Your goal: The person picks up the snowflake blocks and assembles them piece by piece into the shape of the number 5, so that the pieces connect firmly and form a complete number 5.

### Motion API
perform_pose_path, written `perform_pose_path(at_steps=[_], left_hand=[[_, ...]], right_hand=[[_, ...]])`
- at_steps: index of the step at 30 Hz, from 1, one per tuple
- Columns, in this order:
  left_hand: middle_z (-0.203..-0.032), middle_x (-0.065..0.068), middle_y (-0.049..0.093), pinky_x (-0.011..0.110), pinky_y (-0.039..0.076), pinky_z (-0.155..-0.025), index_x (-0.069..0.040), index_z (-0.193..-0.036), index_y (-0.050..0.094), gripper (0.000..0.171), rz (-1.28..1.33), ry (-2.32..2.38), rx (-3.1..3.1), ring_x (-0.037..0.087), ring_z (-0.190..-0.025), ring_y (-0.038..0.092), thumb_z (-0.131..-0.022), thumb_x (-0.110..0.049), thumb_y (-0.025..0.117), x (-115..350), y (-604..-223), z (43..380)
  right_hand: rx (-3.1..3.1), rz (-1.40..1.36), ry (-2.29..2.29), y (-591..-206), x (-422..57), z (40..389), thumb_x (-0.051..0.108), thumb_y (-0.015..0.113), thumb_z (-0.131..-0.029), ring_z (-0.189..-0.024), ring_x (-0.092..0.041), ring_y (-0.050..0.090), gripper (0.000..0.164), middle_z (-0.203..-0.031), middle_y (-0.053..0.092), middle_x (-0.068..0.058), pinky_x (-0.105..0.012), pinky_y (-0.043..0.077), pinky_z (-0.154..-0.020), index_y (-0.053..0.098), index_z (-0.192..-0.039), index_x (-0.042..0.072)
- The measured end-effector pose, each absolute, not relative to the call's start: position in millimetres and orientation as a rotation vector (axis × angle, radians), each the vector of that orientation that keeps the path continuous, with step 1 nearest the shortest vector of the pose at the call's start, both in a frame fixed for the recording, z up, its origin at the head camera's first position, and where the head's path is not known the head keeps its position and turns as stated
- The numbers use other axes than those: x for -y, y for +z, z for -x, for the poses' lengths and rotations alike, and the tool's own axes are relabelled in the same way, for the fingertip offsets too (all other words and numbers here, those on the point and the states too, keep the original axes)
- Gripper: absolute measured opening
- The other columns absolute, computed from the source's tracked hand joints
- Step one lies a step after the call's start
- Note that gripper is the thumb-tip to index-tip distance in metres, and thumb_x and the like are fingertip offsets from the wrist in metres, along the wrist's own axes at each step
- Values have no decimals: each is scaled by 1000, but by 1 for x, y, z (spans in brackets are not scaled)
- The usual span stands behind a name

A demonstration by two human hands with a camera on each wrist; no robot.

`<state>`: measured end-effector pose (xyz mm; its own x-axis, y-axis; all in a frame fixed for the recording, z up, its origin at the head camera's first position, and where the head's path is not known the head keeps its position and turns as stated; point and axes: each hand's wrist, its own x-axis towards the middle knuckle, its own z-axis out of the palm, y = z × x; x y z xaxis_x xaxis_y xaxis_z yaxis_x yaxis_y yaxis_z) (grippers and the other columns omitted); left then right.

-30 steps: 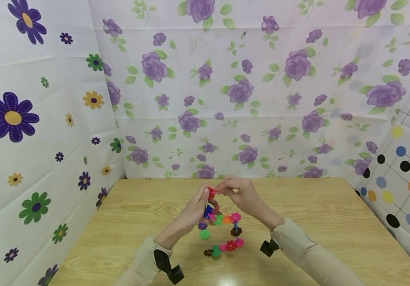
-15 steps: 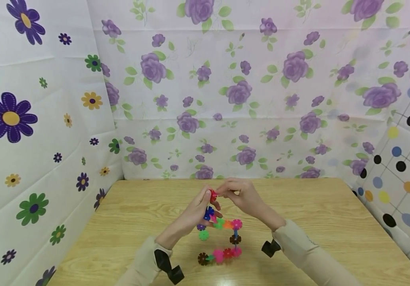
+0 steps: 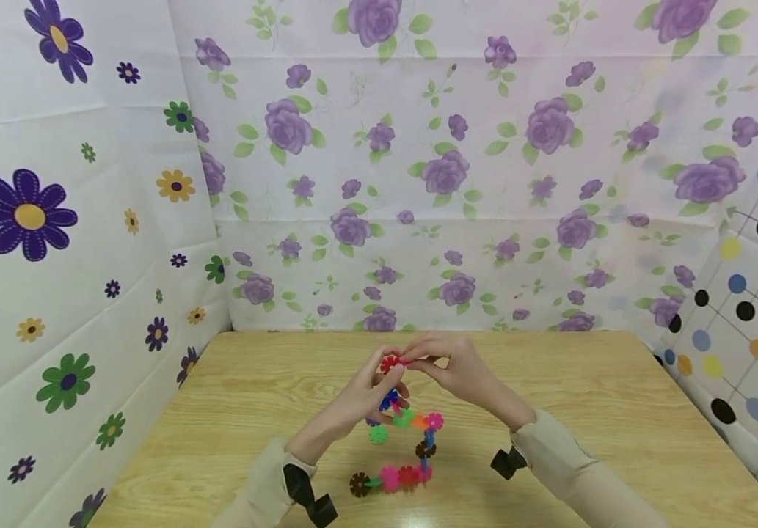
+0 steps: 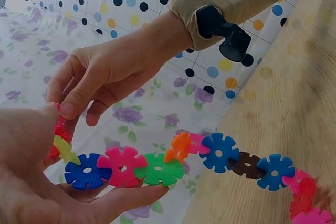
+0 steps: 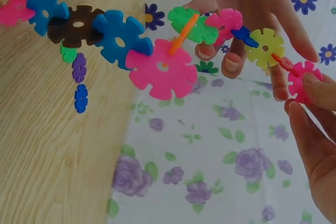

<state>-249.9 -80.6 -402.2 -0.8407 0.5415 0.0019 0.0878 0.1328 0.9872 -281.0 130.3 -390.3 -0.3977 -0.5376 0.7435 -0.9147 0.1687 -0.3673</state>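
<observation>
A chain of interlocking plastic snowflake discs hangs from both hands above the table. At its upper end, my left hand holds the red snowflake disc between thumb and fingers. Beside it, my right hand pinches a pink snowflake disc, which meets the red one edge to edge. Yellow, blue, pink and green discs follow, passing over the left hand's lower fingers. Further along, the chain turns down through a brown disc to another brown disc at its free end.
A short separate-looking row with a green disc, a purple disc and a blue disc is on the wooden table. Patterned cloth walls stand behind and at both sides.
The chain's free end has swung left and nearer. The red disc has turned its face toward the head view, and the left thumb has slid down to the right. The right hand has lowered slightly.
</observation>
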Motion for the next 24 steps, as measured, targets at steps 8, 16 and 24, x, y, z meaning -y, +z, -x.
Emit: perform_pose_path(at_steps=[8, 16, 24], left_hand=[[-103, 22, 61, 41, 60, -64, -36, -142, 33, 44, -637, 1733, -2121, 25, -87, 69, -101, -43, 46, 79, -402, 241], [-105, 21, 61, 40, 60, -67, -33, -145, 31, 47, -654, 1730, -2108, 25, -88, 68, -101, -43, 47, 82, -403, 237], [-102, 14, 62, 43, 60, -68, -34, -139, 37, 40, -659, 1718, -2116, 26, -89, 68, -101, -42, 47, 81, -403, 237]], right_hand=[[1978, -1382, 1061, -388, -129, 273, -3, 73, -81, -84, -14, 67, 24, -98, 73, -7, -20, 55, -65, 75, -101, 9], [2029, -1445, 1112, -389, -131, 267, 3, 80, -77, -92, -17, 64, 47, -116, 66, -12, -23, 57, -67, 65, -121, 5], [2379, -1323, 1507, -414, -161, 263, 17, 76, -85, -113, -26, 53, 79, -136, 51, -7, -37, 53, -86, 32, -150, 16]])
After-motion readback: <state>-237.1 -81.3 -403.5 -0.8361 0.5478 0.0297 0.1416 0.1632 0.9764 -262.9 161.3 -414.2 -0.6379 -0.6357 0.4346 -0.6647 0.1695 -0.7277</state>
